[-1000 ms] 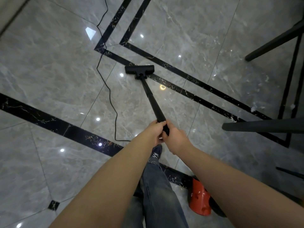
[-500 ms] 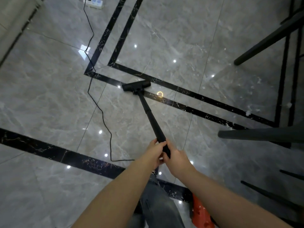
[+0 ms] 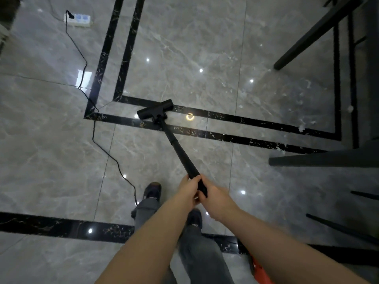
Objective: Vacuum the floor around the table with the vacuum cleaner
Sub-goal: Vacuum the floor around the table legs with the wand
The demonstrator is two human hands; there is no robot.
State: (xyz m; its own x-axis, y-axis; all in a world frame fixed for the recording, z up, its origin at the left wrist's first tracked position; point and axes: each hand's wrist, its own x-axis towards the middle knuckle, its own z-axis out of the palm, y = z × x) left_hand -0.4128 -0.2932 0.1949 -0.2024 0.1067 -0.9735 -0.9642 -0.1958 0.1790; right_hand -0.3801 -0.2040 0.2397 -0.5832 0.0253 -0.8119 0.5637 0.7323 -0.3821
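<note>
Gripping the vacuum wand [image 3: 180, 152] with my left hand [image 3: 189, 189] and right hand [image 3: 215, 198], floor head [image 3: 155, 109] resting on dark tile strips [image 3: 225, 117].

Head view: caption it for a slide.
Both hands grip the vacuum wand, floor head on the black inlay strips.

Right: table legs [image 3: 311, 33]; left: cord [image 3: 93, 128].

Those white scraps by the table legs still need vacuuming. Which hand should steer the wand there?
Right hand: it grips the wand on the scraps' side.
</note>
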